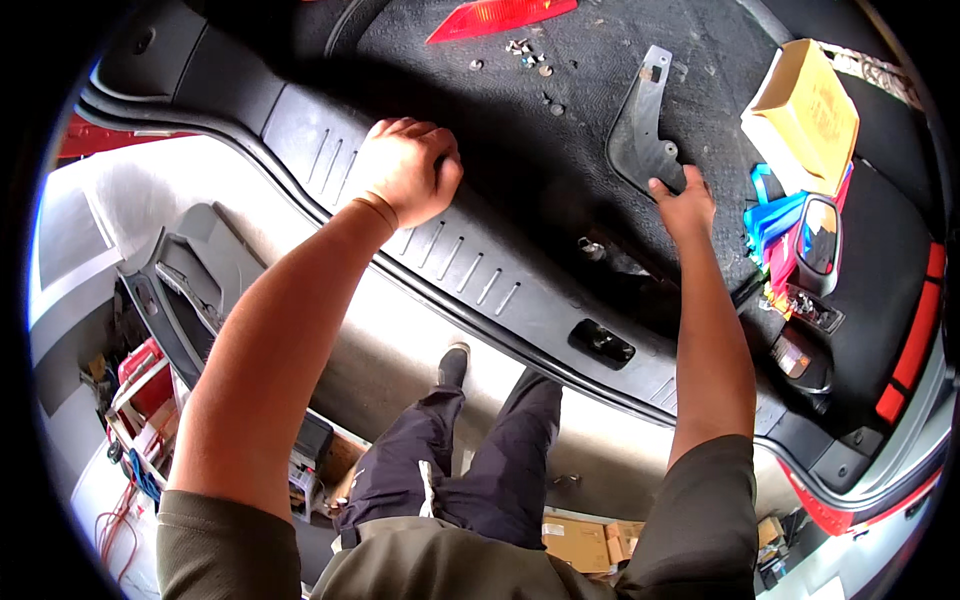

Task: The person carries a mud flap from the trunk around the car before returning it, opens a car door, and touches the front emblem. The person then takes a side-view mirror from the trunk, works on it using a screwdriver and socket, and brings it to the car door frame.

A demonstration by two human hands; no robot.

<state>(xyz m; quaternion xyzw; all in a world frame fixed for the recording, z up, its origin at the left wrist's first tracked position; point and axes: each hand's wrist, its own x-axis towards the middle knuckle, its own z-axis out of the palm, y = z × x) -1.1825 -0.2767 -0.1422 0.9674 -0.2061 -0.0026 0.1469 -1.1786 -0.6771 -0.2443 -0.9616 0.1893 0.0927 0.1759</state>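
My right hand (686, 205) pinches the near end of a dark grey plastic mud flap (640, 130). Its broad curved part and a narrow arm with a square hole lie over the black boot mat (480, 95). My left hand (412, 170) is closed in a fist on the ribbed black sill trim (470, 265) of a car's open boot; whatever its fingers hold, if anything, is hidden. Between the hands, a dark recess (600, 255) opens behind the sill, with a small shiny part inside.
Small fasteners (525, 52) and a red reflector (500, 16) lie at the boot's far side. On the right are a yellow box (803, 115), coloured cloth (775, 230) and a side mirror (820, 240). Plastic trim panels (190, 280) stand at left, outside the bumper.
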